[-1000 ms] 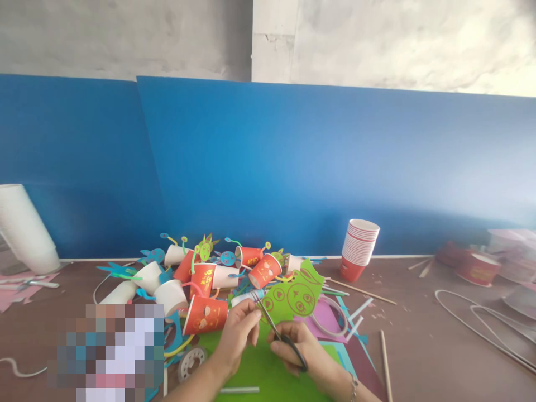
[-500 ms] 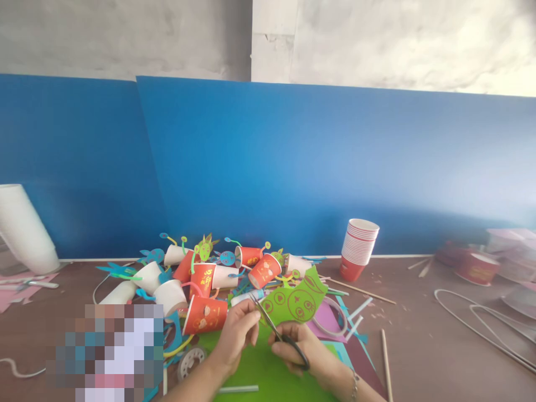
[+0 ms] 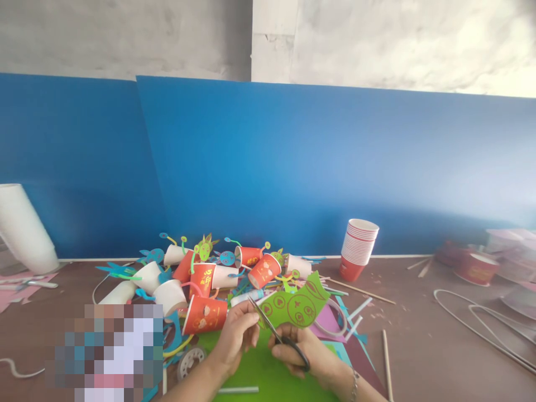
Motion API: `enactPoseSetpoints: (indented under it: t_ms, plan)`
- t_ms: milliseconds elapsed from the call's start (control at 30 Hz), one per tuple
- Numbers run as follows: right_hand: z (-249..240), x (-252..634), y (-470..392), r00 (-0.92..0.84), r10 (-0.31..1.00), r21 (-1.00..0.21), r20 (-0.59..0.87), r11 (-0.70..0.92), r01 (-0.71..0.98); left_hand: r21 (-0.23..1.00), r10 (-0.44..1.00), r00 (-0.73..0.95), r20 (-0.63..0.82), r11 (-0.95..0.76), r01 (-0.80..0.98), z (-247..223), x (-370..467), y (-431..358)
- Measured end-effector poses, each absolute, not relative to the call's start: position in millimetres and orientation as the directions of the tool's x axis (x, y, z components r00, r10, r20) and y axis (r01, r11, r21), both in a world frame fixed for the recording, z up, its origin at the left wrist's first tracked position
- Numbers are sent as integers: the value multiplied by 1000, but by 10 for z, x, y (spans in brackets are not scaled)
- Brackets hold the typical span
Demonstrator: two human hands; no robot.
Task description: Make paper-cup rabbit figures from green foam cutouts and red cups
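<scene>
My right hand (image 3: 293, 349) is closed round the black handles of a pair of scissors (image 3: 272, 326), whose blades point up and left toward my other hand. A green paper piece (image 3: 288, 307) with drawn circles, hearts and a face stands up behind the blades. My left hand (image 3: 240, 329) has thumb and fingers pinched at the piece's left end by the scissor tips; what lies between the fingers is too small to make out. Under both hands is a green sheet (image 3: 255, 368).
Decorated paper cups (image 3: 205, 315) lie heaped behind and left. A cup stack (image 3: 359, 248) stands at the back right, a white stack (image 3: 27, 229) far left. A tape roll (image 3: 191, 362), wooden stick (image 3: 387, 363) and white cable (image 3: 481, 318) lie on the brown table (image 3: 439, 363).
The green paper piece has tipped slightly lower, its right end dropping. Both hands and the scissors have stayed almost in place.
</scene>
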State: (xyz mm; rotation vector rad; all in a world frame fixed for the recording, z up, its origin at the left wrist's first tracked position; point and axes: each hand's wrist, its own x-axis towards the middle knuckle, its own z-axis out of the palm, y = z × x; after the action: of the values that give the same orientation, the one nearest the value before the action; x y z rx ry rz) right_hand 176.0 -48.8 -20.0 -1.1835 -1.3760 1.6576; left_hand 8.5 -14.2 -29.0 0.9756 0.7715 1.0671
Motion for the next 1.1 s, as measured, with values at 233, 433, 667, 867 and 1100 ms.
enactPoseSetpoints:
  t_ms: [233, 433, 667, 867, 1100]
  plan:
    - [-179, 1766, -503, -372, 909, -979, -188, -144, 144, 896, 947, 314, -66, 195, -398, -263, 88, -166]
    - [-190, 1786, -529, -339, 925, -975, -170, -109, 192, 862, 941, 333, -52, 211, -460, -188, 96, -171]
    - [-169, 1773, -516, -318, 943, -988, -99, -55, 147, 870, 953, 290, -87, 214, -444, -205, 115, -131]
    - [-144, 1792, -476, -201, 979, -998, -26, -16, 53, 939, 944, 312, -110, 201, -278, -275, 126, -152]
    - [-167, 1872, -438, -255, 967, -1000, -21, -17, 18, 970, 945, 315, -84, 150, -191, -310, 142, -175]
